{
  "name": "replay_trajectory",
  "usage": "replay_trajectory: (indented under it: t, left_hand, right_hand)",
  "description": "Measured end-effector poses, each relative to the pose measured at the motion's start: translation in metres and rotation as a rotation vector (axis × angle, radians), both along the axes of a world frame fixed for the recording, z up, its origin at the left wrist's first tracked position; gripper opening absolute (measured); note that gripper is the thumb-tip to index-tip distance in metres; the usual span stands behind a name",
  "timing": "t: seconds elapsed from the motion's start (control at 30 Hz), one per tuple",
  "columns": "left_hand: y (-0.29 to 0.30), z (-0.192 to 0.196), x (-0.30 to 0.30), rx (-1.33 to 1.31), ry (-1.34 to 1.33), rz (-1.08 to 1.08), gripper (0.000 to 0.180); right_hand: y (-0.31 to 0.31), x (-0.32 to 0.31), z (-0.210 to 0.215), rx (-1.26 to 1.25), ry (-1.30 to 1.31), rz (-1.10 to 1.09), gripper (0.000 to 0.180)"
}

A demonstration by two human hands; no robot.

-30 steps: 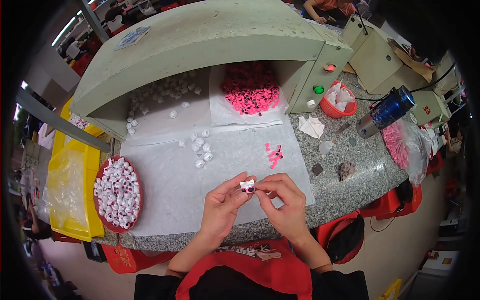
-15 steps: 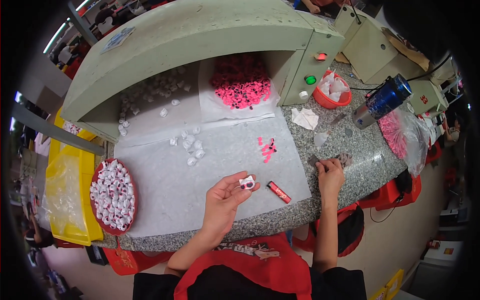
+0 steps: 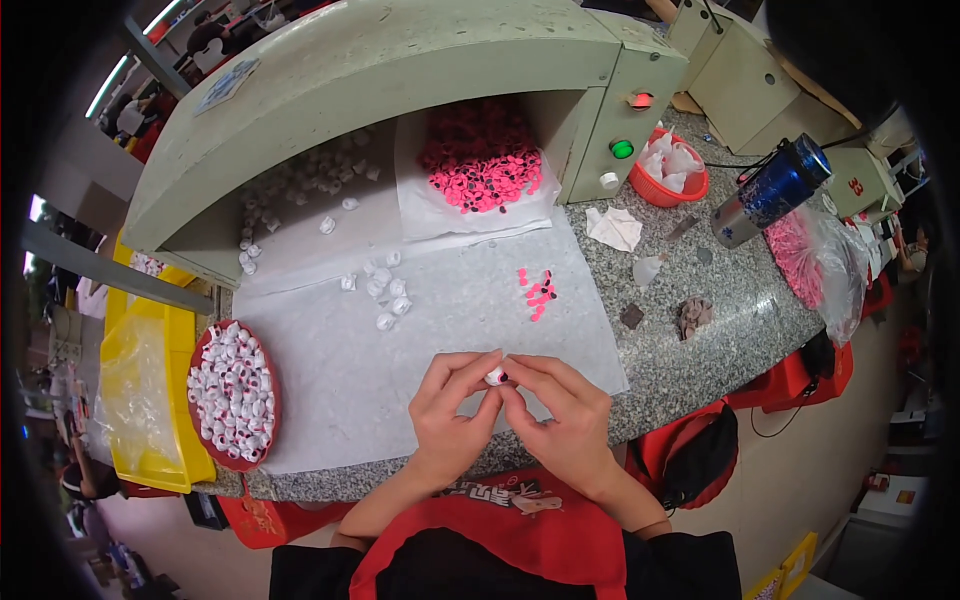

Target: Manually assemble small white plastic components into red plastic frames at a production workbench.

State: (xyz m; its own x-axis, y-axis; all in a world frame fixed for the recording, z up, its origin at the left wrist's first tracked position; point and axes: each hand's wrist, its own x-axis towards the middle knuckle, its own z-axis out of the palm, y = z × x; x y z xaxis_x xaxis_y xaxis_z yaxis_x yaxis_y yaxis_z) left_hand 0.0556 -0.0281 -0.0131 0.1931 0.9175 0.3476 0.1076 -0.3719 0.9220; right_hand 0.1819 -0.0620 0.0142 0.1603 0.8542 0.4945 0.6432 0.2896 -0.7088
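Close to the counter's front edge, my two hands meet over a small white cat-head figure with a dark and pink glasses piece on it. Thumb and fingers of my left hand pinch its left side. From the other side my right hand closes on it with thumb and fingertips, covering part of the glasses. Beyond the hands, loose pink glasses pieces lie on the white sheet. White heads sit farther left. A red bowl at the left is heaped with white heads bearing pink parts.
A green-grey arched machine spans the back, with a pink pile inside. On the granite at right are a dark square, a crumpled lump, a red basket and a blue bottle. Yellow bins stand left.
My right hand has left the dark square on the granite and come left to the cat head. The red lighter on the sheet is now hidden behind that hand.
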Motion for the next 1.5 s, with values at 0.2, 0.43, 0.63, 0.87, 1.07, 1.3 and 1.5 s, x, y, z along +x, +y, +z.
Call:
replay_trajectory:
  t: [0.2, 0.43, 0.63, 0.87, 1.07, 1.3, 1.5]
  left_hand:
    - [0.001, 0.002, -0.004, 0.195, 0.285, 0.061, 0.038]
    - [0.001, -0.001, -0.005, 0.260, 0.397, 0.070, 0.034]
    - [0.000, -0.005, -0.004, 0.269, 0.333, 0.067, 0.033]
    - [0.002, 0.000, -0.003, 0.167, 0.402, 0.042, 0.033]
    - [0.004, -0.006, -0.004, 0.271, 0.404, 0.021, 0.030]
    - [0.000, -0.004, -0.004, 0.299, 0.417, 0.036, 0.032]
    - [0.001, -0.012, -0.009, 0.179, 0.382, 0.027, 0.028]
  right_hand:
    - [0.005, 0.000, -0.011, 0.002, -0.060, 0.034, 0.027]
    - [0.009, -0.006, -0.031, 0.093, -0.061, -0.004, 0.023]
    - [0.008, -0.002, -0.035, -0.012, 0.162, -0.011, 0.012]
    - [0.006, 0.012, -0.017, -0.210, 0.201, 0.167, 0.016]
    - [0.007, 0.009, -0.021, -0.017, -0.061, 0.121, 0.020]
    - [0.008, -0.003, -0.036, 0.093, -0.047, 0.010, 0.020]
    - [0.007, 0.013, -0.026, -0.273, 0.375, 0.225, 0.017]
